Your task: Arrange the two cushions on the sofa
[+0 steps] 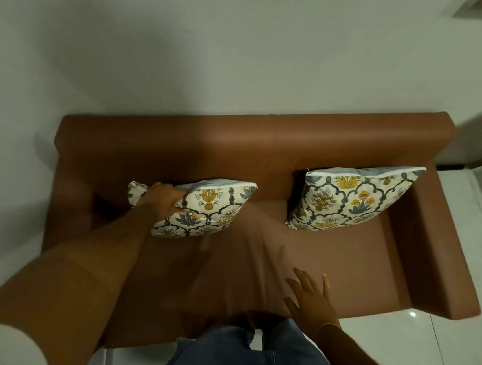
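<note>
A brown leather sofa (330, 249) stands against a white wall. Two floral cushions in cream, yellow and grey lie on it. The right cushion (353, 199) leans upright against the backrest near the right armrest. The left cushion (207, 211) is tilted on the left half of the seat, its top edge gripped by my left hand (159, 196). My right hand (309, 296) hovers over the front of the seat, fingers spread, holding nothing.
White wall (188, 45) runs behind the sofa. Glossy white floor tiles (422, 361) lie to the right and in front. My legs in blue jeans (246, 356) stand at the sofa's front edge. The right armrest (439, 248) borders the seat.
</note>
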A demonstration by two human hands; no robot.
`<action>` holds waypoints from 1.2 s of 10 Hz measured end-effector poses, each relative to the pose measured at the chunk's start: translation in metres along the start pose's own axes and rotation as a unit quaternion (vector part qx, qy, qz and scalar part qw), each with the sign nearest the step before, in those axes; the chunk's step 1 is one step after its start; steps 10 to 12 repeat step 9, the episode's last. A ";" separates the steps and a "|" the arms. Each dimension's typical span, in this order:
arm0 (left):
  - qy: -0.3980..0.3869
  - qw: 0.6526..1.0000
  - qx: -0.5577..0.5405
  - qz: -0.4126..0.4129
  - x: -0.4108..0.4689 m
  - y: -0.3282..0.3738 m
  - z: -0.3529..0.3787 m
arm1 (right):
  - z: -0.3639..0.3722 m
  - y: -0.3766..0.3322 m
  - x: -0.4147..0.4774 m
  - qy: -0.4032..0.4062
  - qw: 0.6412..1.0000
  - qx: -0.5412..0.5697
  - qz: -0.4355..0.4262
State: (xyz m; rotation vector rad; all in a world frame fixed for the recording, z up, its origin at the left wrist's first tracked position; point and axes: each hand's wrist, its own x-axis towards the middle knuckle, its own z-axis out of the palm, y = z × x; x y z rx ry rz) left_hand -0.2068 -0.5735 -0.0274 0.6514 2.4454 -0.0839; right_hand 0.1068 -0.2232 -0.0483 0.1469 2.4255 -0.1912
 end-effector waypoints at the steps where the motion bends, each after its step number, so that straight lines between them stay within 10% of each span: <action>1: -0.011 1.000 -0.015 -0.018 0.002 -0.005 0.003 | 0.005 -0.002 -0.007 -0.004 1.000 -0.008 -0.013; 3: 0.011 0.994 0.059 -0.096 0.004 0.010 0.010 | -0.001 -0.013 -0.002 0.008 0.999 -0.017 -0.036; 6: 0.107 0.905 -0.192 -0.363 -0.019 0.059 0.018 | -0.015 -0.015 0.000 0.013 0.999 -0.022 -0.036; 12: 0.149 0.948 -0.128 -0.251 -0.066 0.137 0.040 | -0.030 0.002 0.008 0.050 0.999 -0.017 -0.002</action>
